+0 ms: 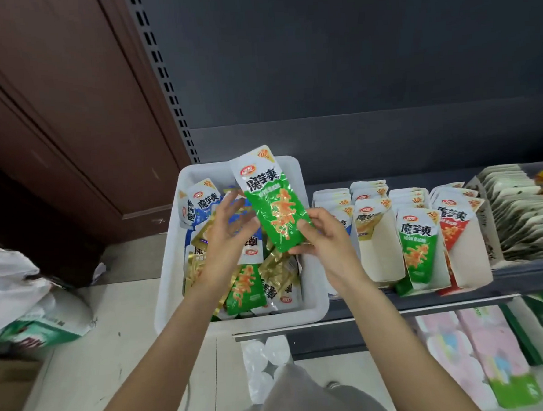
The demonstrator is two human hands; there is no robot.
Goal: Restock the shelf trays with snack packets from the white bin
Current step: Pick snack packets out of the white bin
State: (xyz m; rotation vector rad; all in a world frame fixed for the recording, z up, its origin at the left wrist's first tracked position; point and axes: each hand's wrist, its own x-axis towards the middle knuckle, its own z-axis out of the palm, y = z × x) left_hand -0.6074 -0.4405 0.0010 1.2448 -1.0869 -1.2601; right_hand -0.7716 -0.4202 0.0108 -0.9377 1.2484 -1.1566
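A white bin (171,275) stands at the left end of the dark shelf (397,304), full of loose green, gold and blue snack packets. My right hand (326,237) pinches the lower end of a green packet (273,205) and holds it upright above the bin. My left hand (226,233) hovers over the bin just left of that packet, its fingers spread and blurred, holding nothing that I can see. To the right, cardboard shelf trays hold rows of packets: a blue tray (330,201), a gold tray (378,249), a green tray (420,247) and a red tray (467,257).
Further right a tray of beige packets (525,215) fills the shelf. The lower shelf carries pink packages (483,357) and green ones. On the floor at left lie a white bag (17,284) and a cardboard box (8,389). A brown door (52,123) stands left of the shelf upright (164,78).
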